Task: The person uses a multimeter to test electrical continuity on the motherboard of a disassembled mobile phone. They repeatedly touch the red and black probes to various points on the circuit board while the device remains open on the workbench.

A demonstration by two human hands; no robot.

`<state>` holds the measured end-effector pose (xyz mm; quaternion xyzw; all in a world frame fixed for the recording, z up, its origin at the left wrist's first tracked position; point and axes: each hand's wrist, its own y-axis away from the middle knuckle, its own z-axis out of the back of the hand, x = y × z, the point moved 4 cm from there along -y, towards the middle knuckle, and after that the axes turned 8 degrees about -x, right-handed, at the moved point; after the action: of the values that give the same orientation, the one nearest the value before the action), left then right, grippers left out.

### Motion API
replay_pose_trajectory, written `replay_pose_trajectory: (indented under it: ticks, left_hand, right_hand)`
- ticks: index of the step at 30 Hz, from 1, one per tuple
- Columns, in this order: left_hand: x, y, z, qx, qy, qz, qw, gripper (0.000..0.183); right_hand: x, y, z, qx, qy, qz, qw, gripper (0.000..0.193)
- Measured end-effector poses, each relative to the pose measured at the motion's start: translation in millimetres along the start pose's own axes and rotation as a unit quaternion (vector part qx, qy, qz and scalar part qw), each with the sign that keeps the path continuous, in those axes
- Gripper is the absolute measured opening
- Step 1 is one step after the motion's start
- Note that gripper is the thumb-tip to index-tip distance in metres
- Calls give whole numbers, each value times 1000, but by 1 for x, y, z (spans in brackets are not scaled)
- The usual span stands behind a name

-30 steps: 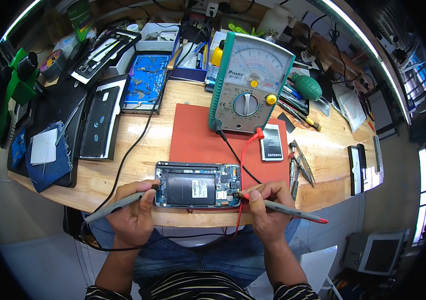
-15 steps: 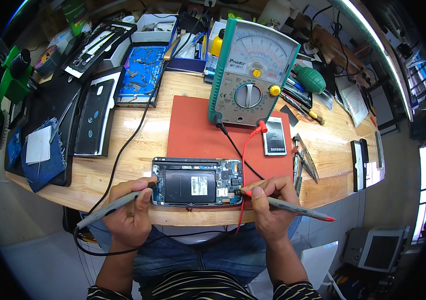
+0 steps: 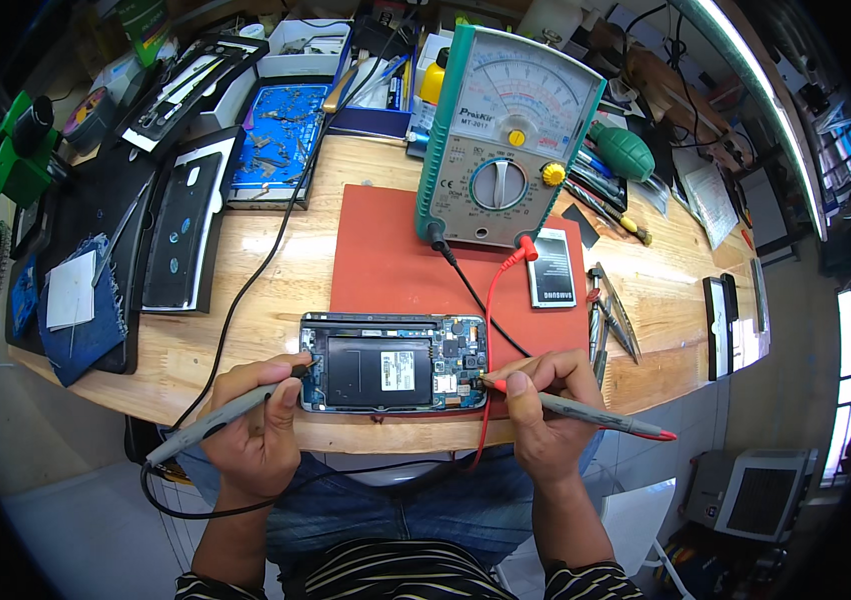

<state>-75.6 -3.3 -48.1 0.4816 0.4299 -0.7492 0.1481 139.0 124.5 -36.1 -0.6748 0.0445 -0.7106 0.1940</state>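
Observation:
An opened smartphone [image 3: 379, 365] lies at the bench's near edge, partly on a red mat [image 3: 376, 250], its circuit board and black battery bay exposed. My left hand [image 3: 254, 430] is closed around a grey test probe [image 3: 218, 425] with a black cable, its tip at the phone's left end. In my right hand [image 3: 554, 420] is a grey test probe with a red end [image 3: 611, 417], pointing at the lower right of the board. Whether either tip touches metal is too small to tell. Beyond the phone stands an analog multimeter [image 3: 506, 140], green and grey, with black and red leads plugged in.
A phone battery [image 3: 553, 268] lies right of the multimeter, with tweezers [image 3: 618, 320] beside it. At left are a blue cloth [image 3: 86, 335] and a black phone frame in a box [image 3: 184, 235]. A blue tray of small parts [image 3: 271, 140] and a green air blower [image 3: 626, 152] sit farther back.
Both hands keep their probes at the two ends of the phone. The view has shifted very slightly; nothing else has visibly moved.

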Motion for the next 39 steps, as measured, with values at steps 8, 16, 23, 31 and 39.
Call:
replay_pose_trajectory:
  ticks: [8, 16, 23, 31, 39]
  left_hand:
    - [0, -1, 1, 6, -7, -1, 1000, 14]
    - [-3, 1, 0, 24, -23, 26, 999, 11]
    - [0, 2, 1, 22, -8, 19, 1000, 14]
    - [2, 2, 1, 16, 9, 9, 1000, 15]
    - [0, 2, 0, 24, 6, 38, 999, 12]
  right_hand:
    - [3, 0, 0, 3, 20, -1, 1000, 17]
    - [2, 1, 1, -1, 0, -1, 1000, 17]
    - [0, 1, 1, 11, 4, 16, 1000, 16]
    - [-2, 1, 0, 11, -1, 23, 1000, 16]
    - [-3, 2, -1, 8, -3, 19, 1000, 16]
